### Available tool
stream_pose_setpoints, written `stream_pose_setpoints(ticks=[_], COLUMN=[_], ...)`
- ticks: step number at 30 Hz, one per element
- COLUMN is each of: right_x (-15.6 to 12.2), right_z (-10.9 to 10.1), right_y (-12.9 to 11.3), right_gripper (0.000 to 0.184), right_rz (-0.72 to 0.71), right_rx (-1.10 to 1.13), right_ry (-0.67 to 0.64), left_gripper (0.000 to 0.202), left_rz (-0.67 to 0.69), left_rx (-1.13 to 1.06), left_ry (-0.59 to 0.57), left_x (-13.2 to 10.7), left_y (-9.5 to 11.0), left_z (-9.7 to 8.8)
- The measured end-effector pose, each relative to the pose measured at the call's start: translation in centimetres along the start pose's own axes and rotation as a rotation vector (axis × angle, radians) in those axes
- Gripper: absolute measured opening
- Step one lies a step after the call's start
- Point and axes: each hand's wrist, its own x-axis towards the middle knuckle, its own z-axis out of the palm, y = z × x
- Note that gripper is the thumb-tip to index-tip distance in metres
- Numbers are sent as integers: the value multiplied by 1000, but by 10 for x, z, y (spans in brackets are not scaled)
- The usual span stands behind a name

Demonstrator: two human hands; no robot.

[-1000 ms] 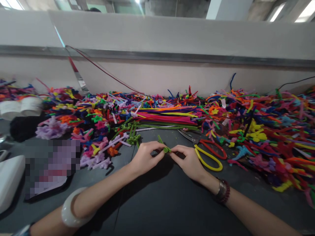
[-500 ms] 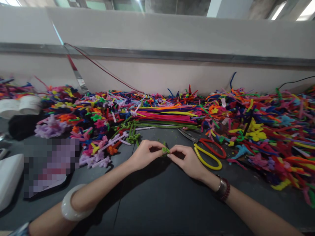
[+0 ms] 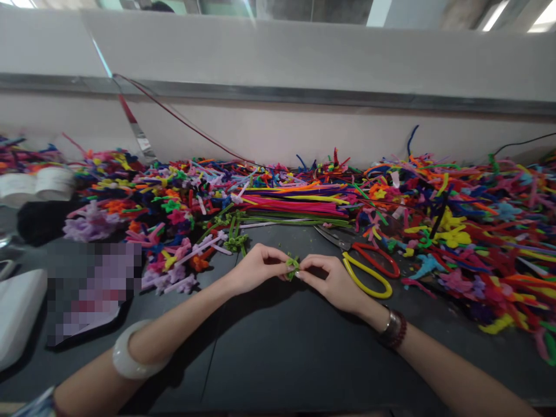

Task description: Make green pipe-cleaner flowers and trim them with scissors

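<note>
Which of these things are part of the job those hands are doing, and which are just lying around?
Part of the job:
left hand
right hand
green pipe-cleaner twist, pinched between them

Just lying around:
scissors with red and yellow handles
bundle of straight pipe cleaners
heaped pipe-cleaner shapes

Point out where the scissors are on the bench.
In the head view, the scissors lie on the dark bench just beyond and to the side of the right hand, at the front edge of the pipe cleaner pile.
</note>
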Motion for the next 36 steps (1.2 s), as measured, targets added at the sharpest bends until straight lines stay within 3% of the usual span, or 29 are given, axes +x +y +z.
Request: stream_pose_setpoints(ticks=[10, 16, 22, 29, 36], right_x=[4, 2, 3, 3, 3], right_z=[0, 1, 3, 4, 6], right_y=[2, 2, 6, 8, 6], right_gripper=[13, 15, 17, 12, 13], right_rz=[98, 92, 91, 76, 81], right_rx=[97, 47, -4, -27, -50], right_ry=[102, 80, 202, 237, 174], left_gripper=[24, 18, 18, 17, 19], left_rz=[72, 139, 221, 281, 326], left_rx=[-201, -46, 167, 275, 381], left_ry=[95, 201, 274, 287, 266], left_x=[1, 1, -2, -4, -4], left_y=[-1, -2, -1, -1, -2], left_z=[4, 5, 7, 8, 9])
